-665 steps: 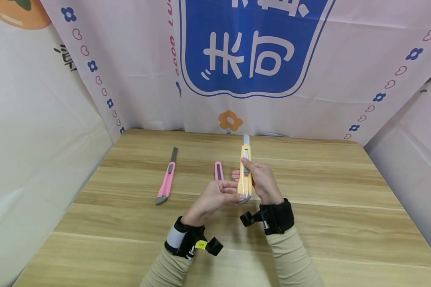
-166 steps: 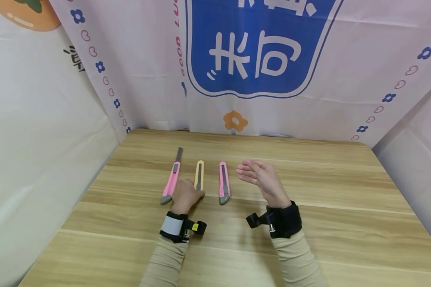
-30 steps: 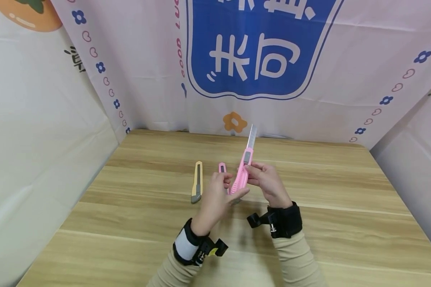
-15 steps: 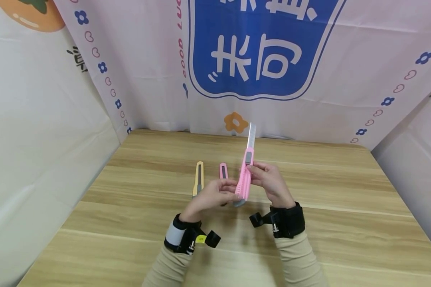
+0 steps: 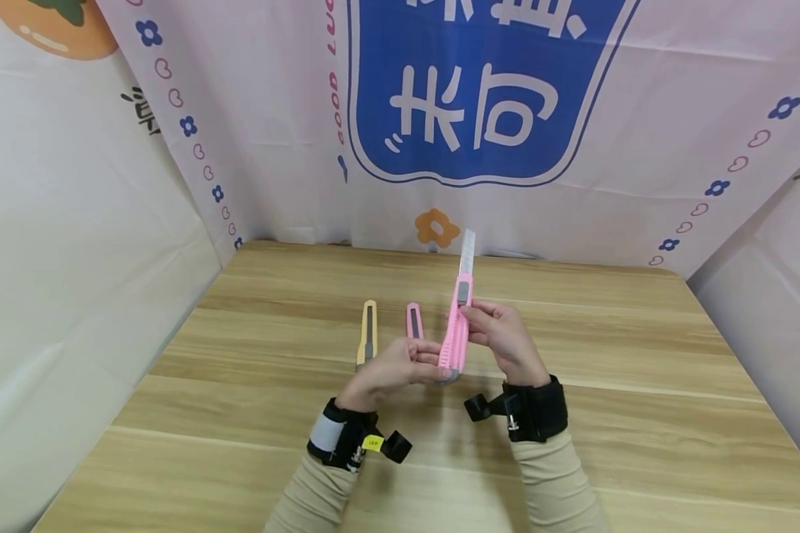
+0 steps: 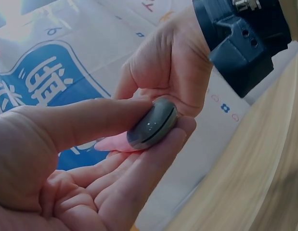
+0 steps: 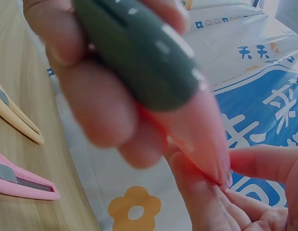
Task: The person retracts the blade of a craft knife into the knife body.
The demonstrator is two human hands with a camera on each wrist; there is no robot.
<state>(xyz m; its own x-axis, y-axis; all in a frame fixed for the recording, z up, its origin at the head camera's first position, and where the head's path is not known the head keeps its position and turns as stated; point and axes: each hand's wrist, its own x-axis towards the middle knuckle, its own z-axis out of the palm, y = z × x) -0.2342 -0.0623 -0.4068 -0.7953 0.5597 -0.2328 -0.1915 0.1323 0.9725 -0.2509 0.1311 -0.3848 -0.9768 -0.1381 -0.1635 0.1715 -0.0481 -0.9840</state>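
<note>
Both hands hold a pink utility knife (image 5: 455, 337) above the wooden table (image 5: 607, 385), its long blade (image 5: 467, 253) extended and pointing away from me. My left hand (image 5: 393, 370) pinches the grey end cap (image 6: 152, 123) at the near end between thumb and fingers. My right hand (image 5: 500, 333) grips the pink handle near the slider, thumb on top. In the right wrist view the grey cap (image 7: 139, 53) is close and blurred between the left fingers.
A yellow utility knife (image 5: 368, 334) and a second pink knife (image 5: 414, 320) lie side by side on the table left of the hands, also seen as the yellow knife (image 7: 16, 118) and pink knife (image 7: 23, 180). Printed fabric walls (image 5: 480, 111) close in three sides.
The pink knife has turned a little more upright in the hands over the last second. The left hand has settled its pinch on the grey end cap.
</note>
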